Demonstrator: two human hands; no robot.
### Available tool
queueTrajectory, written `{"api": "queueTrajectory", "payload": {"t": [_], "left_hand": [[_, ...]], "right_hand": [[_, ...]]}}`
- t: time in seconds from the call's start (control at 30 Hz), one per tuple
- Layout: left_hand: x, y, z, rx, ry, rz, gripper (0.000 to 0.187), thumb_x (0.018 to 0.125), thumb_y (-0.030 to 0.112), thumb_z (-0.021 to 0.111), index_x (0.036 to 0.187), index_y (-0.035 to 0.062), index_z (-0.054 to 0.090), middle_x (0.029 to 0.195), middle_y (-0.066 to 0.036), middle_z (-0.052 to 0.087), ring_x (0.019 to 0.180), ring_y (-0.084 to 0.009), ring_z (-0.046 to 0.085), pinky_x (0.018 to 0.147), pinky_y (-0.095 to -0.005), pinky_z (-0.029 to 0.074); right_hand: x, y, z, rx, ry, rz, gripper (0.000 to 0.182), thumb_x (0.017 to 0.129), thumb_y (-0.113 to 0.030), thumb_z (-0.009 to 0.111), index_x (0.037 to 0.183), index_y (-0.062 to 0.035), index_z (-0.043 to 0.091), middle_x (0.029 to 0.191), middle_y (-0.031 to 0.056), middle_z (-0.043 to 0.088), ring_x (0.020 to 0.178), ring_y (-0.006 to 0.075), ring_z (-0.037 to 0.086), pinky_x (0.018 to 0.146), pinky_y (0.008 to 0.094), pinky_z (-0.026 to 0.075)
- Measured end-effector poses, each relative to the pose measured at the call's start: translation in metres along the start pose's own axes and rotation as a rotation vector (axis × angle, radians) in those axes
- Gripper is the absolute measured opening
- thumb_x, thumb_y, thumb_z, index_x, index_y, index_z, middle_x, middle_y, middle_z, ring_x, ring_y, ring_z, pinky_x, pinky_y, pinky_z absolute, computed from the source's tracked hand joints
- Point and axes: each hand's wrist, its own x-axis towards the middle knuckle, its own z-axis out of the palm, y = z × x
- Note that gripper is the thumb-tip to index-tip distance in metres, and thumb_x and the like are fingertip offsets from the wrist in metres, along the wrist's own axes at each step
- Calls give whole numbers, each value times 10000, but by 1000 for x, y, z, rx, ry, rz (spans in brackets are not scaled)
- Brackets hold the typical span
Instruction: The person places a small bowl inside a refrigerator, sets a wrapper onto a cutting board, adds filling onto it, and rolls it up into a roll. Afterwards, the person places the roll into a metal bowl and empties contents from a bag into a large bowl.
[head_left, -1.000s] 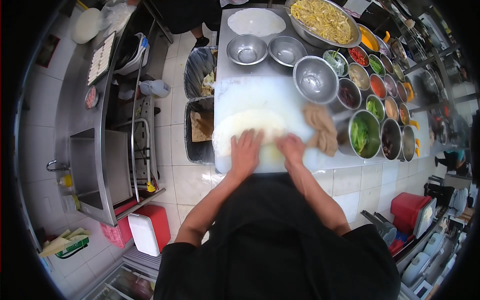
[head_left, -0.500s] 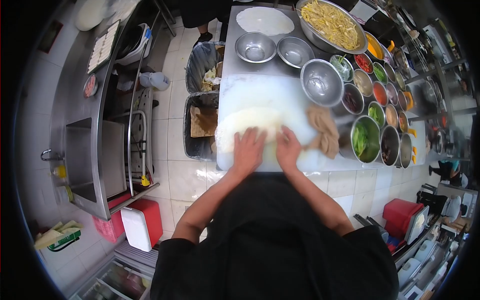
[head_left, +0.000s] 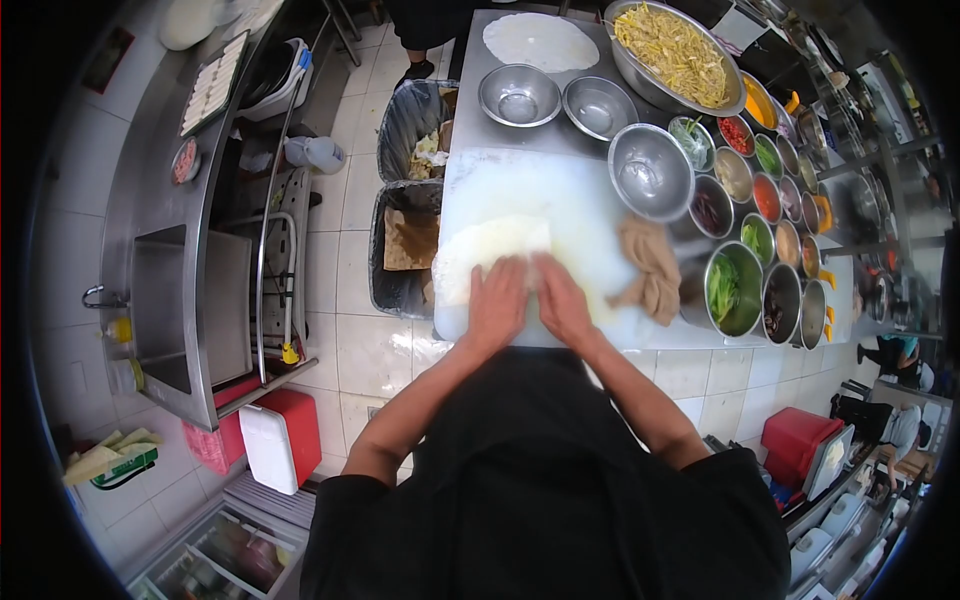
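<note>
A thin, pale dough sheet [head_left: 490,240] lies on the white cutting board [head_left: 580,185], its right side now a straight edge that looks folded over. My left hand [head_left: 498,300] rests on the near part of the sheet, fingers stretched out over it. Close beside it, my right hand [head_left: 565,305] has its fingers together at the sheet's right edge. Its fingertips are slightly blurred. What lies under the sheet and beneath my hands is hidden. A crumpled brown cloth [head_left: 650,270] is on the board to the right.
Behind the board stand metal bowls [head_left: 520,95], a large bowl of shredded yellow food [head_left: 675,55] and another flat dough sheet [head_left: 540,42]. Several ingredient containers [head_left: 735,290] crowd the right. Lined bins [head_left: 410,250] stand left of the table. Another person's foot [head_left: 418,70] shows beyond.
My right hand has moved left toward my left hand, and the sheet's right edge has come inward with it. My left hand's fingers are closer together. The view has shifted slightly.
</note>
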Motion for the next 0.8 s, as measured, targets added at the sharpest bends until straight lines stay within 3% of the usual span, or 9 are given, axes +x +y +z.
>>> {"api": "queueTrajectory", "payload": {"t": [0.23,0.43,0.63,0.8], "left_hand": [[-1,1,1,-27,-3,-35,599,947,186,533,1474,-23,341,1467,-195,447,1370,-340,404,1103,-560,261],[1,2,-4,-27,-38,-35,576,958,187,512,1469,-23,349,1478,-194,435,1374,-339,398,1105,-558,260],[2,2,-9,-68,-107,-60,566,967,178,458,1481,-23,333,1494,-213,405,1401,-350,360,1126,-568,227],[4,6,-21,-86,-33,-97,570,941,188,497,1448,-35,362,1496,-218,391,1427,-358,318,1149,-597,181]], "right_hand": [[13,3,-27,-127,-418,-50,470,991,-294,514,1364,-15,454,1441,203,467,1401,374,354,1161,513,257],[17,2,-36,-179,-574,-110,637,989,-373,509,1458,25,347,1515,232,353,1448,379,264,1180,512,210],[7,14,-25,-263,-499,-227,663,999,-387,469,1481,40,310,1549,217,301,1463,381,224,1190,509,180],[5,20,-23,-335,-527,-245,635,1001,-359,473,1487,18,313,1557,194,301,1471,356,221,1196,500,170]]}}
